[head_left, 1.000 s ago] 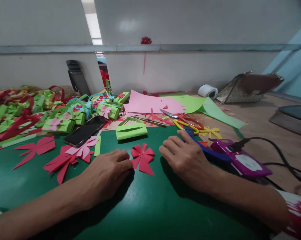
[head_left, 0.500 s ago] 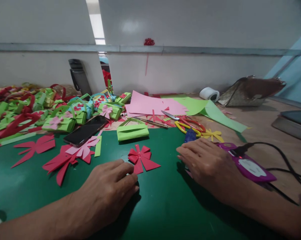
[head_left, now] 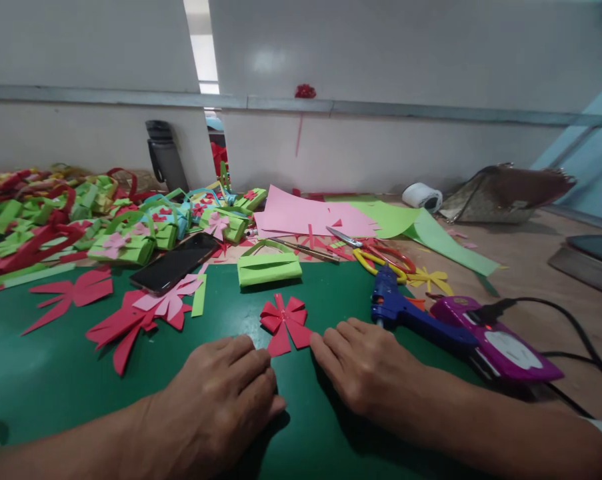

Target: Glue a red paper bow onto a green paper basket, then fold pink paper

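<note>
A red paper bow (head_left: 297,331) lies flat on the green mat, with a shiny spot at its centre. At its lower left, my left hand (head_left: 225,393) rests with curled fingers beside the left tail; whatever they may hold is hidden. My right hand (head_left: 368,363) has its fingers drawn together, their tips on the end of the right tail. Just behind the bow sits a small lime-green paper bag (head_left: 269,268) with a handle. A blue glue gun (head_left: 421,320) lies beyond my right hand.
A purple power strip (head_left: 503,343) with cables stands at the right. Scissors (head_left: 365,257), a pink sheet (head_left: 311,217) and a pen (head_left: 311,249) lie behind the mat. To the left are a phone (head_left: 175,262), loose red bows (head_left: 131,323) and many paper bags (head_left: 123,250).
My right hand has moved left from the glue gun to the bow's right tail, leaving the glue gun lying in full view. My left hand has barely shifted. The view has tilted slightly.
</note>
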Demonstrator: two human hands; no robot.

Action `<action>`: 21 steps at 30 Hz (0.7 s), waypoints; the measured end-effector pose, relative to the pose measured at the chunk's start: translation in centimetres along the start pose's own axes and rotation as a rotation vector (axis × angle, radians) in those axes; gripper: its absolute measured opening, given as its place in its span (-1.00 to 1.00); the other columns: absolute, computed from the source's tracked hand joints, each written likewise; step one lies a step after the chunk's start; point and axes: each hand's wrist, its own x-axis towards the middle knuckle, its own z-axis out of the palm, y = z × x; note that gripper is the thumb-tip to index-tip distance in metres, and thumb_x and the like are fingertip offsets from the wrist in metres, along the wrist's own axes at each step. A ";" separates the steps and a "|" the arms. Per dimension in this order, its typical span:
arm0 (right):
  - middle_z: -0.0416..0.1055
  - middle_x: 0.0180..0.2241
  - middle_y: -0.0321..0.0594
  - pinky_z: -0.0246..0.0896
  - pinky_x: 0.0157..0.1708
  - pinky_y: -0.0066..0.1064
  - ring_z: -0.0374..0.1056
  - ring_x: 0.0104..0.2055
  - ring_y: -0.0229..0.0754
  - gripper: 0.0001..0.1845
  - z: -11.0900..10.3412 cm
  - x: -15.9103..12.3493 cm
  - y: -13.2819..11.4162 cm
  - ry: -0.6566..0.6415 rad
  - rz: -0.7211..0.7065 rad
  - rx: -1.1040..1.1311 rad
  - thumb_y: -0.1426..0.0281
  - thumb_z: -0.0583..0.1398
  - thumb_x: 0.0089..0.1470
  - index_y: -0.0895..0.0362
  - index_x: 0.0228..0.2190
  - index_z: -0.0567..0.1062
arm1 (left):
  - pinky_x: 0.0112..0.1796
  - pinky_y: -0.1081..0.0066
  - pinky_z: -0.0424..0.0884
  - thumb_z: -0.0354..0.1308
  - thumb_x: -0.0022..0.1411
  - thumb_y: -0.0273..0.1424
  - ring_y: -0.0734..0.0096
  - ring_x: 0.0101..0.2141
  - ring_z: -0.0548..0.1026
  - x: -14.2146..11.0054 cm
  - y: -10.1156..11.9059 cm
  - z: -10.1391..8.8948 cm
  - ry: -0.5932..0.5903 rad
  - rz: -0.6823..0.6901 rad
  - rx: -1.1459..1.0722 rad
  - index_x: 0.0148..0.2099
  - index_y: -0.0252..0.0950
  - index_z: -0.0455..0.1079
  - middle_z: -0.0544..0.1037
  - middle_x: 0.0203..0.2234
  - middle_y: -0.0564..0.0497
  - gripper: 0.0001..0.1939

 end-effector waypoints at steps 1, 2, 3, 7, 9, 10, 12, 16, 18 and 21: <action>0.33 -0.54 -0.21 -0.08 -0.55 -0.30 0.22 -0.55 -0.14 -0.83 0.0 0.2 0.0 -0.017 -0.005 -0.007 0.66 0.09 -0.02 0.22 -0.40 0.41 | -0.46 0.30 0.24 0.00 0.37 -0.42 0.31 -0.46 0.33 0.0 0.0 0.0 -0.002 -0.008 -0.003 -0.25 -0.31 0.39 0.51 -0.40 -0.03 -0.83; 0.34 -0.53 -0.20 -0.07 -0.55 -0.29 0.24 -0.54 -0.13 -0.84 0.0 0.4 0.0 -0.029 -0.010 -0.006 0.66 0.09 -0.02 0.22 -0.41 0.41 | -0.45 0.30 0.26 0.00 0.37 -0.41 0.30 -0.45 0.34 0.1 0.0 0.0 -0.008 -0.020 -0.009 -0.22 -0.32 0.39 0.52 -0.37 -0.04 -0.84; 0.35 -0.51 -0.19 -0.06 -0.55 -0.29 0.25 -0.53 -0.13 -0.84 0.0 0.5 0.0 -0.043 -0.019 0.007 0.65 0.10 -0.02 0.21 -0.40 0.41 | -0.45 0.30 0.27 0.00 0.37 -0.40 0.29 -0.44 0.34 0.2 0.0 -0.1 -0.018 -0.036 -0.016 -0.21 -0.32 0.39 0.52 -0.36 -0.04 -0.84; 0.38 -0.50 -0.18 -0.02 -0.53 -0.31 0.25 -0.51 -0.13 -0.86 0.0 0.6 -0.1 -0.032 0.003 0.062 0.63 0.13 -0.02 0.21 -0.38 0.42 | -0.46 0.31 0.28 0.04 0.35 -0.37 0.30 -0.47 0.33 0.5 0.1 -0.2 -0.046 -0.062 -0.025 -0.27 -0.30 0.41 0.51 -0.44 -0.01 -0.82; 0.37 -0.53 -0.20 -0.03 -0.54 -0.32 0.22 -0.53 -0.14 -0.85 0.1 0.4 0.0 -0.017 0.052 0.067 0.64 0.14 -0.03 0.20 -0.39 0.42 | -0.44 0.31 0.30 0.04 0.35 -0.38 0.30 -0.46 0.35 0.5 0.2 -0.2 -0.042 -0.059 -0.034 -0.31 -0.31 0.41 0.51 -0.45 -0.02 -0.80; 0.36 -0.54 -0.21 -0.04 -0.54 -0.32 0.21 -0.54 -0.15 -0.85 0.2 0.2 0.0 -0.003 0.079 0.064 0.64 0.14 -0.03 0.20 -0.39 0.42 | -0.43 0.30 0.32 0.03 0.35 -0.38 0.29 -0.45 0.37 0.5 0.2 -0.1 -0.036 -0.054 -0.039 -0.33 -0.31 0.41 0.52 -0.44 -0.03 -0.78; 0.34 -0.56 -0.23 -0.06 -0.55 -0.32 0.20 -0.55 -0.16 -0.84 0.4 -0.2 0.2 0.025 0.111 0.055 0.64 0.12 0.00 0.21 -0.38 0.43 | -0.41 0.28 0.34 0.02 0.36 -0.38 0.28 -0.44 0.39 0.4 0.2 -0.1 -0.022 -0.049 -0.046 -0.33 -0.32 0.42 0.53 -0.43 -0.05 -0.76; 0.33 -0.56 -0.22 -0.07 -0.56 -0.32 0.21 -0.55 -0.15 -0.86 0.3 -0.3 0.3 0.046 0.065 0.031 0.64 0.10 0.04 0.21 -0.40 0.42 | -0.44 0.33 0.33 -0.01 0.37 -0.43 0.32 -0.46 0.39 0.3 0.2 -0.4 0.027 -0.075 -0.098 -0.33 -0.33 0.43 0.52 -0.48 -0.04 -0.75; 0.33 -0.56 -0.22 -0.12 -0.59 -0.31 0.20 -0.57 -0.15 -0.85 0.2 -0.1 0.3 0.029 0.033 0.003 0.65 0.11 0.00 0.20 -0.44 0.41 | -0.45 0.38 0.30 -0.02 0.37 -0.44 0.38 -0.49 0.38 0.4 0.0 -0.8 0.054 -0.126 -0.166 -0.35 -0.33 0.44 0.50 -0.51 -0.01 -0.73; 0.31 -0.58 -0.23 -0.19 -0.61 -0.32 0.18 -0.59 -0.16 -0.85 0.1 0.4 0.1 0.003 -0.001 -0.056 0.65 0.10 -0.01 0.19 -0.47 0.38 | -0.50 0.49 0.24 -0.05 0.36 -0.42 0.50 -0.56 0.34 0.8 -0.7 -1.5 0.073 -0.337 -0.331 -0.45 -0.32 0.40 0.42 -0.60 0.06 -0.66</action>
